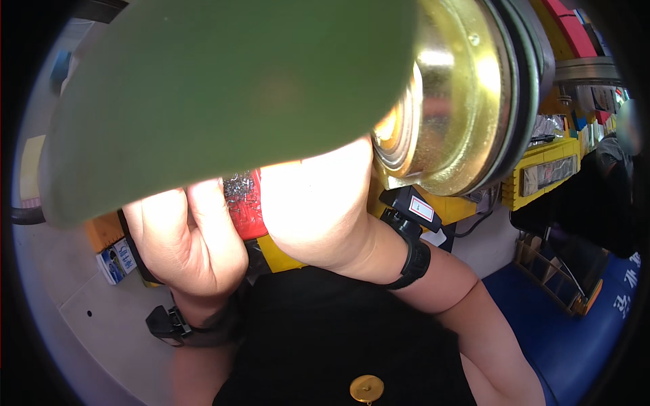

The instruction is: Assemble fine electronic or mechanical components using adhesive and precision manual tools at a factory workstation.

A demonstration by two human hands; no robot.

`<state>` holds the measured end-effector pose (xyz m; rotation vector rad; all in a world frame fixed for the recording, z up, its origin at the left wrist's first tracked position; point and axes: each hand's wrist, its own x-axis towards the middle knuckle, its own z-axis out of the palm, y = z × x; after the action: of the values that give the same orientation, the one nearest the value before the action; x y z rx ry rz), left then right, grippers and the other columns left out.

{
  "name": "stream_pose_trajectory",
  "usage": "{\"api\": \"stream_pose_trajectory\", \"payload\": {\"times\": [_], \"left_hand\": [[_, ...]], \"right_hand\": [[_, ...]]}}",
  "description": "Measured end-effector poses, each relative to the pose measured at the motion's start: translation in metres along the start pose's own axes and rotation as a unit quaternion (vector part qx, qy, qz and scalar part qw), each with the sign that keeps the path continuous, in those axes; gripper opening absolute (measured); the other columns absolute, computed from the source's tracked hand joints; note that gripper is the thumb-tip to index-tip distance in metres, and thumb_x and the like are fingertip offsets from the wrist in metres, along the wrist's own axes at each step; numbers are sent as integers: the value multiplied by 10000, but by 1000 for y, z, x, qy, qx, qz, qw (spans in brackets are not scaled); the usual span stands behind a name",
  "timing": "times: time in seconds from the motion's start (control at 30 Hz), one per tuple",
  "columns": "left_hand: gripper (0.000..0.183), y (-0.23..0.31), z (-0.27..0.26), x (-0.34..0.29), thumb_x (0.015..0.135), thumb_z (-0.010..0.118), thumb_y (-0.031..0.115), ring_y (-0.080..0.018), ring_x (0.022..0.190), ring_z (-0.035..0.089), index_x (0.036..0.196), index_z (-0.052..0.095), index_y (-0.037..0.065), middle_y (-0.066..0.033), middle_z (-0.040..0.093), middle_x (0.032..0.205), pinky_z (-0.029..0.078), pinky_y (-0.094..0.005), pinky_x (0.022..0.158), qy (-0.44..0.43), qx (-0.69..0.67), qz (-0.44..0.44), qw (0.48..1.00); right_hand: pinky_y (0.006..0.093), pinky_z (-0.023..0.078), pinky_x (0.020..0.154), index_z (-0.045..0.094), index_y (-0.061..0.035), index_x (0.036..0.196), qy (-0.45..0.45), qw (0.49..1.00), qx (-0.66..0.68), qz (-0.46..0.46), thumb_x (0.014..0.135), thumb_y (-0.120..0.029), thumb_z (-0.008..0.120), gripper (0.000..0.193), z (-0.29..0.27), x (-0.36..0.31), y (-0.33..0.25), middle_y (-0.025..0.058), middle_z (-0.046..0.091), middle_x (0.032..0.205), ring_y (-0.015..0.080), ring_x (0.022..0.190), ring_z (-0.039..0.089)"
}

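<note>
Side by side below a large blurred green shade point(237, 88) are my left hand point(186, 240) and my right hand point(315, 210). The shade hides the fingertips of both, so I cannot make out what they hold. Between the hands lies a red tray point(252, 227) with many small, shiny metal pieces point(238, 189), too small to name. My right hand is brightly lit and its wrist bears a black strap point(414, 260) with a box-shaped device point(409, 206). A similar black device point(168, 325) sits on my left wrist.
A brass-coloured lamp head point(460, 101) stands close above my right hand. Yellow bins point(552, 172) are at the right, above a divided rack point(558, 274) and a blue surface point(535, 331). A small blue-and-white box point(116, 260) rests left of my left hand.
</note>
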<state>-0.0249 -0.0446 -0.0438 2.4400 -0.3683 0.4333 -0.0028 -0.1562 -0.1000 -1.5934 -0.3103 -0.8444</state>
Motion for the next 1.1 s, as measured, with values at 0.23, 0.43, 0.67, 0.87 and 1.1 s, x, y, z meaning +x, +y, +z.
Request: {"api": "stream_pose_trajectory", "payload": {"times": [0.23, 0.43, 0.67, 0.87, 1.1], "left_hand": [[261, -12, 34, -10, 969, 534, 48, -413, 1349, 465, 1220, 570, -15, -305, 414, 1464, 382, -506, 1130, 84, -159, -17, 984], [575, -27, 57, -12, 893, 734, 98, -414, 1339, 473, 1354, 395, 46, -282, 287, 1516, 452, -490, 1088, 122, -282, 59, 950], [778, -35, 28, 5, 799, 519, -175, -323, 1362, 426, 1496, 207, -25, -212, 327, 1490, 471, -417, 1048, 5, -389, 18, 921], [867, -50, 26, 18, 750, 584, -112, -320, 1368, 427, 1501, 155, -54, -247, 379, 1465, 379, -415, 1127, -75, -377, 16, 923], [1024, -43, 38, 40, 764, 704, 485, -345, 1299, 497, 1502, 257, -67, -268, 509, 1368, 352, -440, 1128, -57, -515, -36, 855]], "right_hand": [[336, 516, 706, 582, 51, 1064, -53, 995, 45, 72, 879, 3, 565, 191, -13, 9, -7, 137, 644, 960, 242, 795, 639], [338, 520, 677, 585, 64, 1094, -28, 979, 131, 156, 844, 4, 594, 257, -5, 3, -7, 144, 622, 966, 234, 772, 626], [235, 449, 604, 553, 44, 1108, -10, 967, 177, 183, 1026, -69, 481, 158, -11, -5, -10, 56, 591, 825, 90, 692, 548], [226, 444, 621, 550, 38, 1088, 18, 950, 212, 230, 1002, -15, 506, 110, -9, 3, -16, 53, 600, 845, 82, 702, 543], [294, 452, 859, 503, 2, 1098, 111, 830, 393, 380, 1032, -96, 462, 125, -21, -12, -54, 66, 532, 967, 135, 934, 524]]}}
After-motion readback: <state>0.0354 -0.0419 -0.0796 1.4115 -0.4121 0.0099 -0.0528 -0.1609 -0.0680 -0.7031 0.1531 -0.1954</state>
